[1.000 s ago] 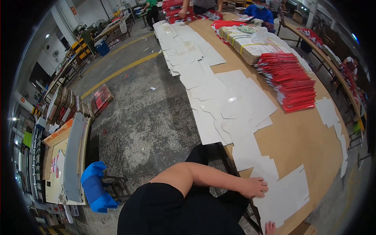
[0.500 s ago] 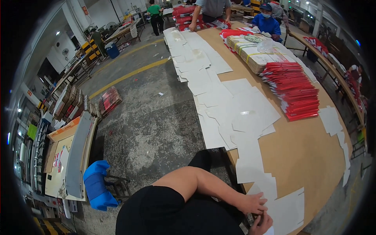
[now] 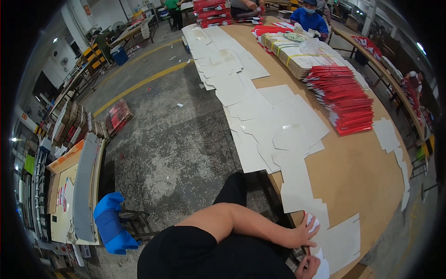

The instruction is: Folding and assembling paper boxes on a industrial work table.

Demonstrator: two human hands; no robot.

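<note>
My left hand (image 3: 303,234) lies at the near edge of the long table, its fingers spread and pressing on a white card piece with a red edge (image 3: 314,224). The piece is partly hidden under the hand, so its full shape does not show. Just below, my right hand (image 3: 308,268) is closed, with its fingers curled beside the lower white part of that piece. What its fingertips hold, if anything, is hidden. White sheets (image 3: 296,188) overlap along the table's left edge, and another white sheet (image 3: 344,239) lies right of my hands.
Fanned red-and-white folded pieces (image 3: 341,100) and a strapped cardboard bundle (image 3: 297,59) lie farther up the brown tabletop (image 3: 357,186). A person in blue (image 3: 309,19) works at the far end. To the left stand a stool with a blue cover (image 3: 111,223) and a machine table (image 3: 86,195).
My left hand's fingers have spread wider, and a red-edged white piece now shows beneath it. My right hand has drawn slightly down, its fingers curled in. The whole view has shifted a little.
</note>
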